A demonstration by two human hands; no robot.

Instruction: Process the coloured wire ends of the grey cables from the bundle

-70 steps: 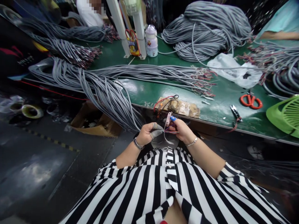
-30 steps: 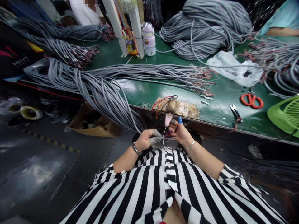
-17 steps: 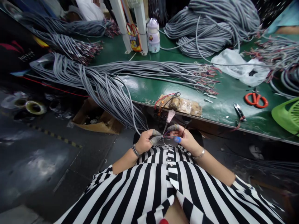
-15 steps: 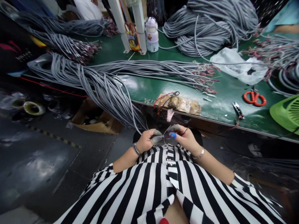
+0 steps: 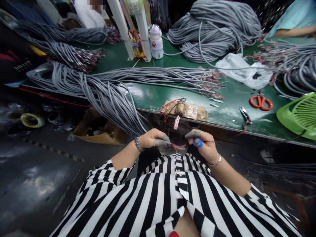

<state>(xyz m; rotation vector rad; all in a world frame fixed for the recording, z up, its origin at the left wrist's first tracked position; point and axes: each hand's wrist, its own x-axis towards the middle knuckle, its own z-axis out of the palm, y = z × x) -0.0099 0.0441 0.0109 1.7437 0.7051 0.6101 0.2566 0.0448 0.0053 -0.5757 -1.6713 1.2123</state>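
In front of my lap my left hand (image 5: 151,139) is closed on the end of a grey cable, its thumb and finger in grey finger covers. Thin red and pale wires (image 5: 178,146) fan out from that end, to the right of the fingertips. My right hand (image 5: 205,146) is a short way to the right, apart from the wires. Its fingers are pinched, with a blue cover on the thumb and a grey one on the forefinger. A thin dark piece shows at the right fingers, too small to name.
Grey cable bundles (image 5: 116,102) hang over the green table's front edge (image 5: 222,126). A wooden block (image 5: 195,111) with wires, snips (image 5: 245,115), orange-handled scissors (image 5: 261,102), a plastic bag (image 5: 243,70), a green basket (image 5: 300,115) and a bottle (image 5: 156,42) lie or stand there.
My hands have moved apart, the left slightly left and the right slightly right. My right fingers have come off the wires, which now show spread and red. The view has shifted a little.
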